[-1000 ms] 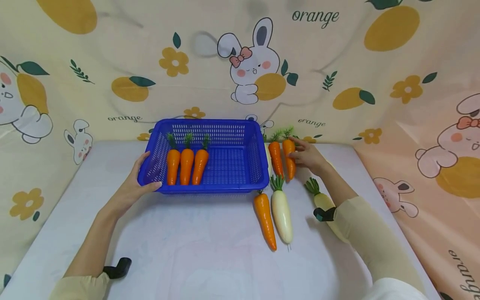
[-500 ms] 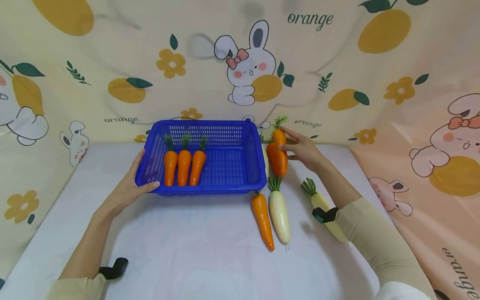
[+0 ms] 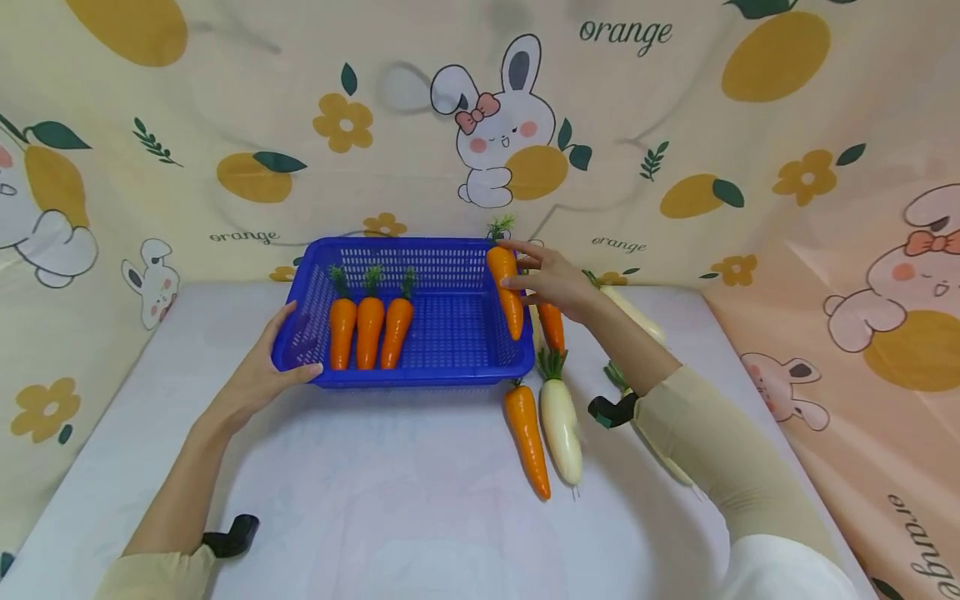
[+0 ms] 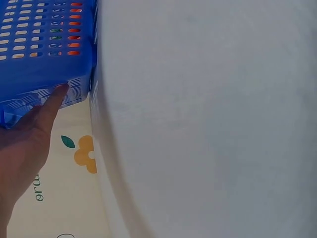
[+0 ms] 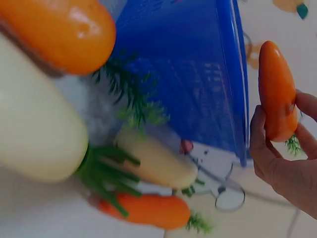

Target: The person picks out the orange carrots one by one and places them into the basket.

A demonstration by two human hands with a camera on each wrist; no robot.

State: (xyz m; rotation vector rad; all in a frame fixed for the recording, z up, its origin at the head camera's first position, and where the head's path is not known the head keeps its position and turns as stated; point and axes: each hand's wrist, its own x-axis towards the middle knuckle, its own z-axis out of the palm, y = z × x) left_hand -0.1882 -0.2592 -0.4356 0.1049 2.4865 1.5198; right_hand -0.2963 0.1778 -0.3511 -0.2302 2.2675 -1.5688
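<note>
Right hand (image 3: 558,283) pinches carrot (image 3: 512,310) above right end of blue basket (image 3: 420,379), long axis roughly front-to-back, leaves (image 3: 500,227) away; left hand (image 3: 262,367) grips left end.

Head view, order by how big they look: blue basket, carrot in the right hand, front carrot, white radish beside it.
1. Blue basket, by far
2. White radish, wider than either carrot
3. Held carrot and front carrot: too alike to rank; nearness to the camera makes it unsure.

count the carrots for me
6 carrots: three in the basket, one in the right hand, one just right of the basket, one on the table beside a radish. The right arm may hide others.
</note>
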